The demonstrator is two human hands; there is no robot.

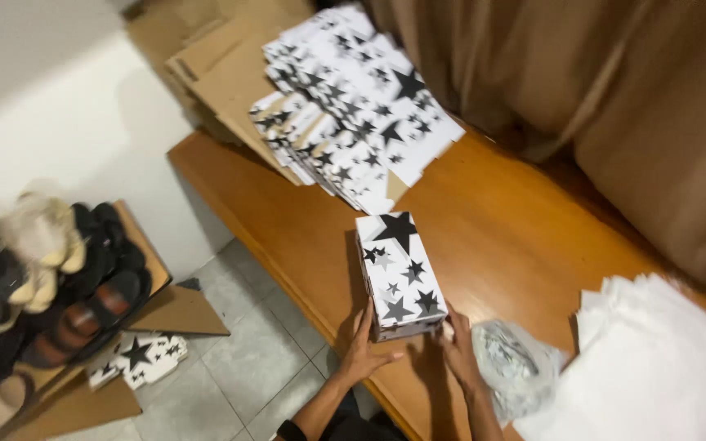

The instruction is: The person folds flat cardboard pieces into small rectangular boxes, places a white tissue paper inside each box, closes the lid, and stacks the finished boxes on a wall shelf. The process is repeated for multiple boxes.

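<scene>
Fingers [367, 331] of both hands are pressed flat against the near end of a star-printed box [399, 273] on the worktop [500, 229]. The box is being squared up, it seems. A steady two-sided grip is called for next.

Warm indoor light, moderately bright — soft glare on wooden table [500, 220] right of centre. Dark shadow beside starred box [399, 273] and under hands. Left edge smeared by motion blur — shoes [51, 278] soft; corners stretched.

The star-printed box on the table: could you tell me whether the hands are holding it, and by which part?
Yes: the left hand and right hand grip the star-printed box at its near end, one on each side.
</scene>
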